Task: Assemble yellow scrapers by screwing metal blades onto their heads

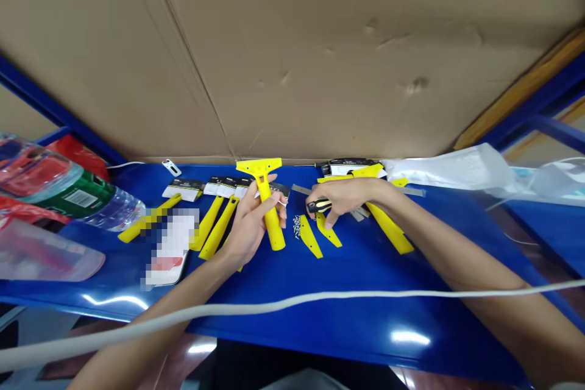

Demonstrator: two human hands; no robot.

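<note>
My left hand (249, 223) grips a yellow plastic window scraper (270, 214) upright on the blue table top (315, 311), its wide head pointing away from me. My right hand (346, 197) is closed around a black-and-yellow screwdriver (319, 206), with its tip hidden. Beside that hand lie a small heap of silver screws (298, 226), several yellow scraper parts (311, 236) and steel blades (359, 213). Further left, yellow handles (214, 228) lie near black-and-white packaging cards (183, 189).
A large cardboard sheet (292, 55) stands behind the blue table. At the left are a plastic water bottle (109, 204) and a pixelated phone (169, 247). White plastic sheeting (450, 169) lies at the right. A white cable (292, 298) crosses in front of my forearms.
</note>
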